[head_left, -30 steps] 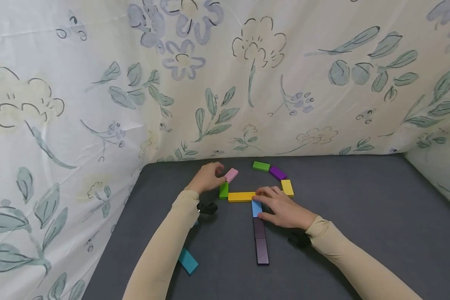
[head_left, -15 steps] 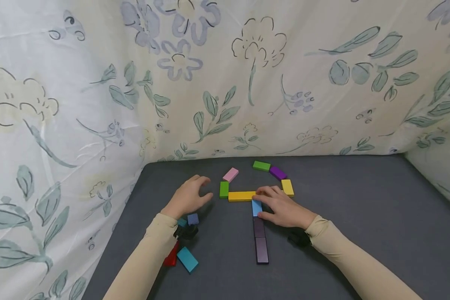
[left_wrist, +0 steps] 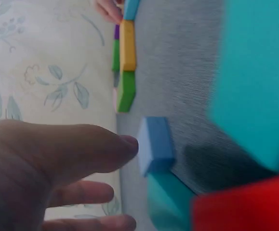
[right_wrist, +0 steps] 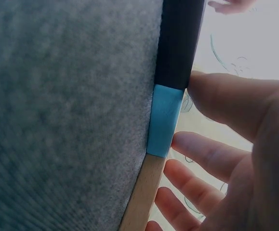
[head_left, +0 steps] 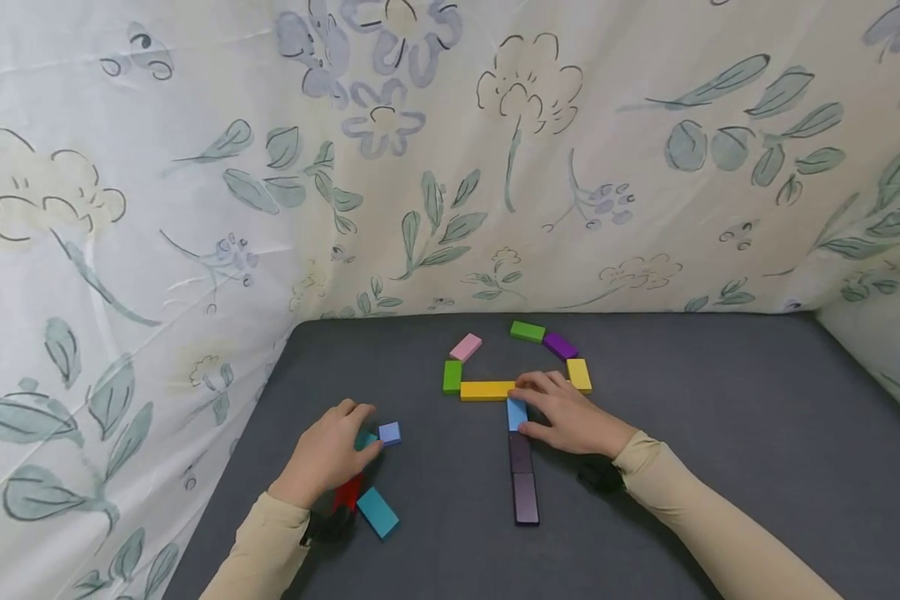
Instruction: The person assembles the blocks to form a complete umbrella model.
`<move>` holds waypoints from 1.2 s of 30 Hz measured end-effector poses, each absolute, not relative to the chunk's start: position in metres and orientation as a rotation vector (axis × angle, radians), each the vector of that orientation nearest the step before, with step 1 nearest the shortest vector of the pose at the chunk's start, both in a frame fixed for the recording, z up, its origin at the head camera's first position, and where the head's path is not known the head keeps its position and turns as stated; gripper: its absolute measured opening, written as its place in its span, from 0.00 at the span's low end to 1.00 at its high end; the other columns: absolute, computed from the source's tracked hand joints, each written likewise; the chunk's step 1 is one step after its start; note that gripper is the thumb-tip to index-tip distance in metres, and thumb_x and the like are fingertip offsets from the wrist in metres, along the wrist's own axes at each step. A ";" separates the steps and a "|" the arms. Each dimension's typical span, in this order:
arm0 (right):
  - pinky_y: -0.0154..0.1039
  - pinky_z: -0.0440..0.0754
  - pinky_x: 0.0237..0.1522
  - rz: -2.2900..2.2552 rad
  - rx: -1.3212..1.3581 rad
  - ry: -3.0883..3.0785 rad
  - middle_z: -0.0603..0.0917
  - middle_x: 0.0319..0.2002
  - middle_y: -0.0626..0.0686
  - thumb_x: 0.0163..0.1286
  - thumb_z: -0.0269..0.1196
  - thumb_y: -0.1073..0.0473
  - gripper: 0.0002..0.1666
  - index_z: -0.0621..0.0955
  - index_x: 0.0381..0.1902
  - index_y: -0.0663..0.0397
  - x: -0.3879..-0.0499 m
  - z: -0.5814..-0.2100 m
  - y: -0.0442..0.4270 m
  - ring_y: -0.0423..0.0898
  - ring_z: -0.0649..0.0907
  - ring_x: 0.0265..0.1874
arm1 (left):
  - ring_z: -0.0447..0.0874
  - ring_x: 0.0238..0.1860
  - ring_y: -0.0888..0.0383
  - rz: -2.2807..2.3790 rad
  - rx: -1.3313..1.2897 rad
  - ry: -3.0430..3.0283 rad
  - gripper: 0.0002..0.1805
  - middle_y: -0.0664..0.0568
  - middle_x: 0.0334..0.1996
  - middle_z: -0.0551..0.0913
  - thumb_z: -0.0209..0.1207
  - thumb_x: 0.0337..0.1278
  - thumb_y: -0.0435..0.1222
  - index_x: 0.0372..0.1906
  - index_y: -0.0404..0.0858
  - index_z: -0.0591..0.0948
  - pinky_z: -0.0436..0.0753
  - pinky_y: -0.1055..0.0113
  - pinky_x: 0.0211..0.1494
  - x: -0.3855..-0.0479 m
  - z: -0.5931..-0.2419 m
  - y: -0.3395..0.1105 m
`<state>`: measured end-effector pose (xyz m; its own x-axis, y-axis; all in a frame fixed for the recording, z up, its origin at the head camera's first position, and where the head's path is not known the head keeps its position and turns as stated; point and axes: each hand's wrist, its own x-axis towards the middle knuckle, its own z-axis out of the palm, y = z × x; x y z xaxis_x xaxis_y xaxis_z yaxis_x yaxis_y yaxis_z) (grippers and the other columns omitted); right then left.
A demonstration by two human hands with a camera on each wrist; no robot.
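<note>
My left hand (head_left: 328, 454) hovers with loosely bent fingers over a small pile and holds nothing. Close to its fingertips lie a small blue block (head_left: 390, 433) and a teal block (left_wrist: 166, 197), which the hand partly covers. A red block (head_left: 347, 493) and a larger teal block (head_left: 378, 512) are beside its wrist. My right hand (head_left: 573, 419) rests by a light blue block (head_left: 517, 414), thumb and fingertips touching the row's edge. That block joins a long yellow block (head_left: 487, 391) above and two dark purple blocks (head_left: 522, 475) below.
Beyond the yellow block, a broken ring holds a green block (head_left: 452, 377), a pink block (head_left: 466, 347), another green block (head_left: 528, 332), a purple block (head_left: 561, 346) and a short yellow block (head_left: 580, 376). A floral cloth (head_left: 420, 250) hangs behind the dark table (head_left: 720, 433).
My left hand has drawn back from the pink block, leftward and nearer, to the loose blocks, uncovering the pink and green ones. The right hand stays in place.
</note>
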<state>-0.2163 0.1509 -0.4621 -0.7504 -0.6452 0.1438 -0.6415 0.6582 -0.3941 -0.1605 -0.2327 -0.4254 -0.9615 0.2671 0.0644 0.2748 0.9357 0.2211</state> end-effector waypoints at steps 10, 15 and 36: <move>0.59 0.75 0.64 -0.679 -1.107 2.857 0.74 0.68 0.59 0.73 0.69 0.52 0.30 0.79 0.68 0.58 -0.215 -0.462 0.151 0.58 0.70 0.64 | 0.87 0.43 0.46 -0.355 -0.311 -3.107 0.29 0.40 0.52 0.83 0.73 0.59 0.44 0.63 0.36 0.82 0.86 0.46 0.46 -0.148 -0.443 -0.243; 0.59 0.75 0.64 -0.685 -1.100 2.846 0.74 0.68 0.59 0.73 0.69 0.52 0.30 0.79 0.68 0.58 -0.215 -0.462 0.150 0.58 0.70 0.64 | 0.86 0.40 0.48 -0.391 -0.297 -3.094 0.27 0.41 0.51 0.83 0.73 0.59 0.42 0.61 0.36 0.82 0.86 0.47 0.43 -0.147 -0.447 -0.244; 0.58 0.75 0.64 -0.677 -1.097 2.854 0.74 0.68 0.58 0.73 0.69 0.52 0.30 0.79 0.68 0.57 -0.216 -0.463 0.150 0.57 0.70 0.64 | 0.82 0.40 0.54 -0.549 -0.466 -2.901 0.24 0.47 0.48 0.84 0.71 0.61 0.38 0.62 0.38 0.83 0.83 0.54 0.42 -0.183 -0.415 -0.220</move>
